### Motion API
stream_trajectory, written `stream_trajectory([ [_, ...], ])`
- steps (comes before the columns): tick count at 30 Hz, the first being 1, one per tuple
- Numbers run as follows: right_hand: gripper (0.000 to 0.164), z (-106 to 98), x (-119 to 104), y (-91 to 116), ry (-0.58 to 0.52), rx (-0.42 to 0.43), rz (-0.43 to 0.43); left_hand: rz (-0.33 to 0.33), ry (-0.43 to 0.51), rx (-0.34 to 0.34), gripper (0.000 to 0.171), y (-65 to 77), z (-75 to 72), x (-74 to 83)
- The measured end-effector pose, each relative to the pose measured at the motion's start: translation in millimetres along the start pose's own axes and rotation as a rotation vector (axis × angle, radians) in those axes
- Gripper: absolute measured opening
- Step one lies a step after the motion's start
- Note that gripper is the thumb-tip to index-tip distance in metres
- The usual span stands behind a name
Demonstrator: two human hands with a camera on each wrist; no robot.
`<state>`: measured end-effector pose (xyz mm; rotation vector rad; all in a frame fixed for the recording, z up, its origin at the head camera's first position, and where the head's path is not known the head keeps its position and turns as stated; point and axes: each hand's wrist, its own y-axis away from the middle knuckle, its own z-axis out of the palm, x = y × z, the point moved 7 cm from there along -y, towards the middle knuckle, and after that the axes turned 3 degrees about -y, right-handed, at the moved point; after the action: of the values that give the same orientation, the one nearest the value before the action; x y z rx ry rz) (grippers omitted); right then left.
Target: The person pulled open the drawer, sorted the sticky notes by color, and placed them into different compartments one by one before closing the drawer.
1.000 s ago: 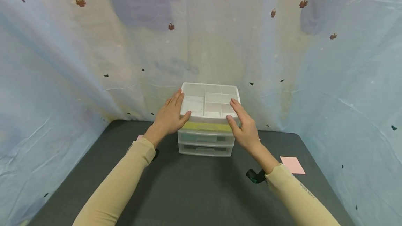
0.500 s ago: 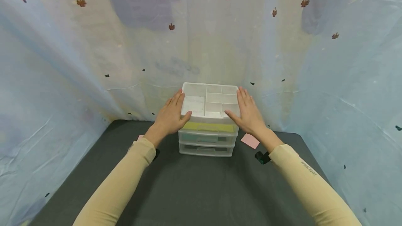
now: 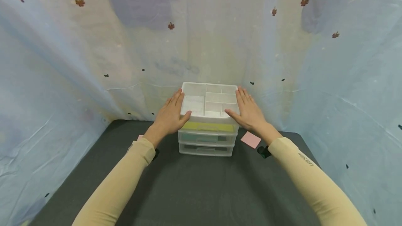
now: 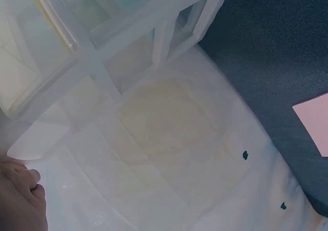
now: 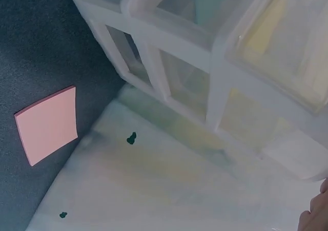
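A small white plastic drawer unit with three clear-fronted drawers stands upright near the back of the dark table. Its top is a divided tray with nothing lying in the compartments. Yellow shows in the upper drawer, and pale teal in the one below. My left hand rests against the tray's left side, fingers straight, thumb over the front corner. On the opposite side my right hand lies the same way, thumb reaching over the front rim. Each wrist view shows the frame of the unit and only part of a hand.
A pink square pad lies on the table right of the drawer unit. Another pink piece peeks out behind my left wrist. A pale patterned curtain hangs close behind the unit and along both sides of the table.
My right hand has moved from in front of the tray's right corner out to its right side, uncovering the near pink pad; the sleeve now covers another pink pad. The left hand has stayed put.
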<state>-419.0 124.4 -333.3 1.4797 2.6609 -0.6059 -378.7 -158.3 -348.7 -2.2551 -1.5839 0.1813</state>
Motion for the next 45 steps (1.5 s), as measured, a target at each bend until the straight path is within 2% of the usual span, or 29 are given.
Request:
stream_trajectory([
  [11,0.101,3,0,-2,-0.006,0.002,-0.004,-0.005,-0.012,-0.055,0.086,1.5,-6.3,0.8],
  [15,0.101,3,0,-1,0.002,-0.006,-0.004,-0.023,-0.025,-0.035,0.084,5.1,-7.3,2.4],
  [17,0.101,3,0,-1,0.003,-0.006,-0.005,-0.033,-0.019,0.004,0.082,8.2,-9.0,2.9],
  [20,0.101,3,-1,-2,0.002,-0.006,-0.005,-0.042,0.013,0.104,0.077,13.6,-14.6,6.2],
  [23,0.100,2,-2,-2,0.001,-0.003,-0.003,-0.037,0.059,0.251,0.069,20.3,-23.8,12.1],
  [27,0.100,2,-2,-2,-0.003,-0.005,0.000,0.008,0.149,0.454,0.061,31.9,-34.0,25.3],
  [30,0.100,2,-1,0,-0.005,-0.008,0.003,0.034,0.228,0.553,0.060,41.2,-35.4,36.9],
  [35,0.100,2,1,1,0.003,-0.006,0.005,0.021,0.335,0.634,0.060,55.9,-26.6,54.9],
  [45,0.099,2,-1,0,-0.007,-0.005,0.009,-0.014,0.516,0.680,0.052,78.6,4.1,87.8],
])
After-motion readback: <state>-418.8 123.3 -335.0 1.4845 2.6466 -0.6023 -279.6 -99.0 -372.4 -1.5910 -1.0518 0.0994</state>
